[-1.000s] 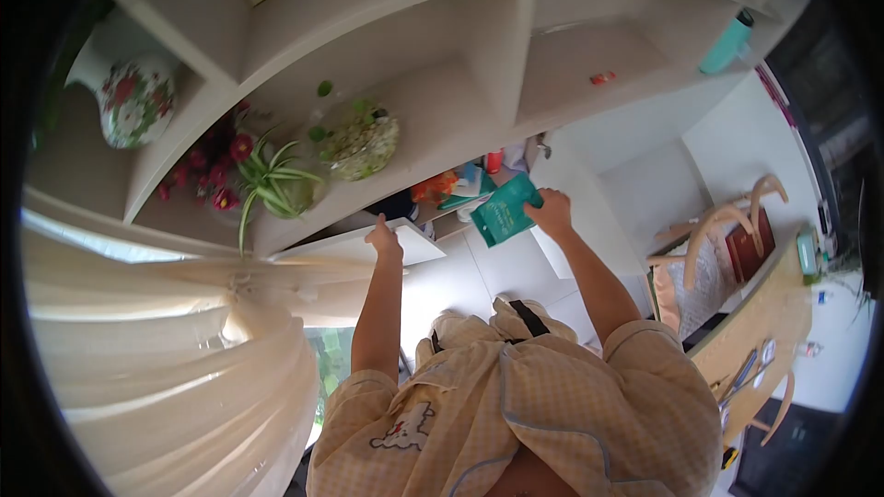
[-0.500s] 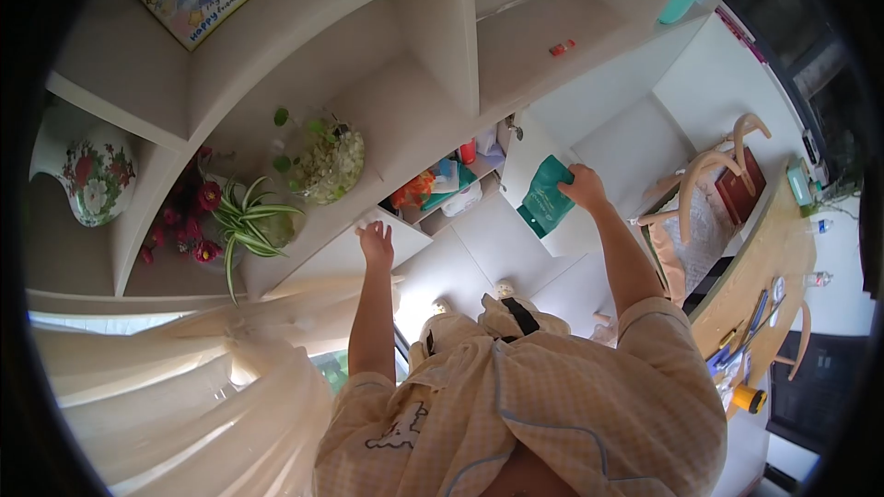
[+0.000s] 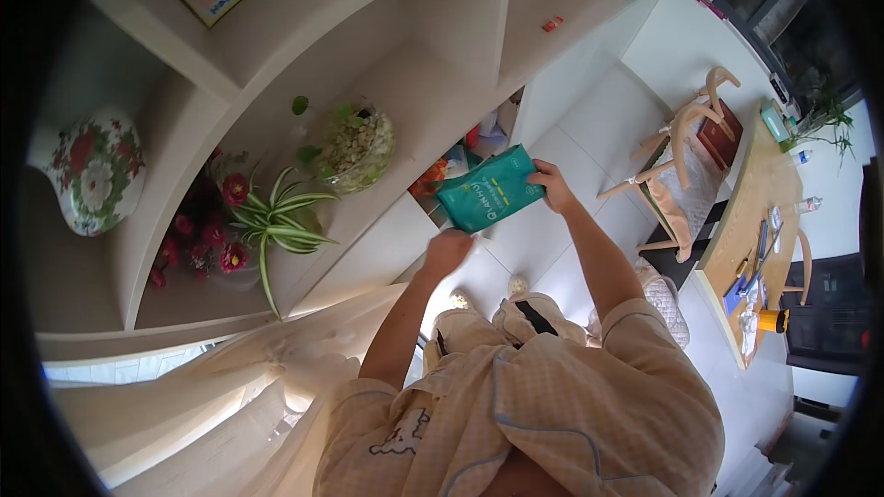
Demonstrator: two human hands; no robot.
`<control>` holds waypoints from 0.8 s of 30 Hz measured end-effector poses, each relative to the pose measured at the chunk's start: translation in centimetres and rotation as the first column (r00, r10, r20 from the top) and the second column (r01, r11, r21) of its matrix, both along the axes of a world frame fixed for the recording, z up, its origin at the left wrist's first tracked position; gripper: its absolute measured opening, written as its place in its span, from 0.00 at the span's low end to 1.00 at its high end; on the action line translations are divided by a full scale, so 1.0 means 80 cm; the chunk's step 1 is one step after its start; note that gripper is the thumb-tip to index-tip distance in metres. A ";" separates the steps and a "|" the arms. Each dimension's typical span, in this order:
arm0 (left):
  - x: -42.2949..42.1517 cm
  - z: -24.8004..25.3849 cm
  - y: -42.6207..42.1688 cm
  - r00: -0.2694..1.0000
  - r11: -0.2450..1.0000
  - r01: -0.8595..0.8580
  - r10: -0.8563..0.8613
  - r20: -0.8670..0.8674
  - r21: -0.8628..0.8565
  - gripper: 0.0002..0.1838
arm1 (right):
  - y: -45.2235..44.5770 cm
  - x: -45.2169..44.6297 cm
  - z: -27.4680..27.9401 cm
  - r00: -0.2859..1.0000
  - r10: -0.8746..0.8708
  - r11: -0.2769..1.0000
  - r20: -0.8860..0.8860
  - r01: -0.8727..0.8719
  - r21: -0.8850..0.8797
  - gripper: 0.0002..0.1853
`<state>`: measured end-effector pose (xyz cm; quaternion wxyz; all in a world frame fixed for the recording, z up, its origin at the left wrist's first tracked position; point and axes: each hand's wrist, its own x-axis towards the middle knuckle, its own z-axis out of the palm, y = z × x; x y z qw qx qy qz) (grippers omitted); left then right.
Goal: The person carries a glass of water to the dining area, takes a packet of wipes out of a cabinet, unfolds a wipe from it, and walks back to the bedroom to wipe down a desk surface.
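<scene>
A green packet (image 3: 488,191) with pale lettering faces up in front of the low cabinet opening. My right hand (image 3: 551,186) is closed on its right end. At the packet's lower left edge, my left hand (image 3: 448,254) has its fingers curled in, seemingly gripping that edge; the fingertips are partly hidden. Behind the packet, an orange bag (image 3: 427,180) and a red item (image 3: 472,136) show inside the cabinet, partly covered by the packet. The white cabinet door (image 3: 373,244) stands open beside my left hand.
The shelf above holds a glass bowl of plants (image 3: 359,152), a spider plant (image 3: 276,221), red flowers (image 3: 212,230) and a floral vase (image 3: 99,170). On the right are a wooden chair (image 3: 681,152) and a wooden table (image 3: 723,262). A curtain (image 3: 212,405) hangs lower left.
My left hand has left the cabinet door, moved right to the packet and closed. The packet has moved left and turned more level, still in my right hand. The head view has shifted.
</scene>
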<state>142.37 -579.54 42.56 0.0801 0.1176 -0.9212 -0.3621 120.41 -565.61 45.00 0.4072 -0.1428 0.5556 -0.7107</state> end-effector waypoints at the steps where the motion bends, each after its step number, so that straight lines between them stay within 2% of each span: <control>1: 0.005 0.011 0.012 0.955 0.951 0.168 -0.222 -0.195 -0.259 0.15 | -0.012 0.007 0.006 1.000 0.007 1.000 -0.004 -0.007 -0.007 0.11; 2: 0.006 0.026 0.019 0.907 0.907 0.288 -0.361 -0.216 -0.307 0.15 | -0.021 0.011 0.011 0.999 -0.026 0.998 0.026 0.028 -0.060 0.11; 3: 0.007 0.041 0.027 0.888 0.850 0.444 -0.460 0.014 -0.283 0.12 | -0.030 0.013 0.016 0.997 -0.059 0.992 0.058 0.065 -0.112 0.11; 5: 0.005 0.002 0.023 0.810 0.770 0.481 -0.573 -0.122 -0.419 0.07 | -0.041 0.010 0.025 0.994 -0.097 0.984 0.054 0.104 -0.148 0.11; 6: 0.003 -0.042 0.012 0.881 0.748 0.424 -0.472 0.041 -0.511 0.10 | -0.042 0.006 0.026 0.993 -0.104 0.985 0.060 0.111 -0.130 0.11; 7: 0.001 -0.077 -0.004 0.962 0.808 0.271 -0.244 0.121 -0.523 0.13 | -0.042 0.000 0.028 0.991 -0.114 0.986 0.064 0.121 -0.113 0.11; 8: -0.001 -0.111 -0.019 0.976 0.822 0.113 0.014 0.218 -0.558 0.17 | -0.040 -0.004 0.033 0.991 -0.124 0.983 0.057 0.130 -0.126 0.11; 9: -0.006 -0.075 -0.024 0.917 0.795 -0.013 0.251 0.310 -0.606 0.21 | -0.034 -0.006 0.037 0.992 -0.093 0.991 0.087 0.100 -0.084 0.11; 10: -0.003 -0.036 -0.033 0.648 0.297 0.681 0.180 0.740 -0.669 0.23 | -0.025 -0.008 0.040 0.990 -0.068 0.997 0.122 0.073 -0.037 0.11; 11: 0.001 -0.055 -0.040 0.607 0.165 0.747 0.227 0.762 -0.644 0.24 | -0.016 -0.008 0.045 0.989 -0.087 0.995 0.120 0.092 -0.036 0.11; 12: 0.012 -0.149 -0.074 0.815 0.056 0.519 0.267 0.513 -0.853 0.23 | -0.011 -0.005 0.052 0.994 -0.076 0.997 0.081 0.078 -0.020 0.12; 13: 0.024 -0.238 -0.106 0.938 -0.007 0.224 0.271 0.214 -0.975 0.22 | -0.005 -0.006 0.056 0.997 -0.064 0.998 0.042 0.065 -0.006 0.13; 14: 0.012 -0.173 -0.090 0.798 -0.002 0.527 0.344 0.495 -0.850 0.23 | 0.001 -0.012 0.054 0.996 -0.082 0.997 0.044 0.082 -0.009 0.13; 15: -0.001 -0.096 -0.072 0.577 0.064 0.765 0.371 0.727 -0.641 0.23 | 0.007 -0.016 0.048 0.996 -0.087 0.996 -0.011 0.088 0.023 0.14; 16: 0.001 -0.111 -0.077 0.581 0.048 0.769 0.361 0.729 -0.637 0.23 | 0.013 -0.019 0.043 0.994 -0.092 0.994 -0.066 0.095 0.056 0.15; 17: 0.009 -0.143 -0.090 0.755 -0.172 0.609 0.424 0.499 -0.775 0.24 | 0.021 -0.022 0.040 0.992 -0.110 0.992 -0.062 0.113 0.056 0.15; 18: 0.012 -0.137 -0.090 0.878 -0.387 0.402 0.419 0.230 -0.830 0.25 | 0.028 -0.024 0.038 0.993 -0.098 0.989 -0.071 0.105 0.107 0.16; 19: 0.006 -0.131 -0.086 0.752 -0.173 0.610 0.435 0.495 -0.773 0.25 | 0.033 -0.029 0.036 0.993 -0.086 0.983 -0.080 0.098 0.154 0.17; 20: -0.004 -0.082 -0.070 0.563 0.091 0.758 0.409 0.718 -0.646 0.25 | 0.039 -0.034 0.034 0.992 -0.104 0.982 -0.077 0.114 0.152 0.17; 21: -0.004 -0.115 -0.080 0.564 0.079 0.764 0.399 0.723 -0.640 0.25 | 0.047 -0.035 0.031 0.993 -0.114 0.977 -0.042 0.120 0.177 0.18; 22: 0.000 -0.175 -0.103 0.679 -0.277 0.686 0.577 0.454 -0.673 0.26 | 0.055 -0.037 0.029 0.992 -0.125 0.972 -0.007 0.124 0.198 0.19; 24: -0.023 -0.113 -0.077 0.589 0.023 0.661 0.603 0.538 -0.750 0.26 | 0.074 -0.040 0.034 0.986 -0.164 0.968 0.010 0.159 0.195 0.18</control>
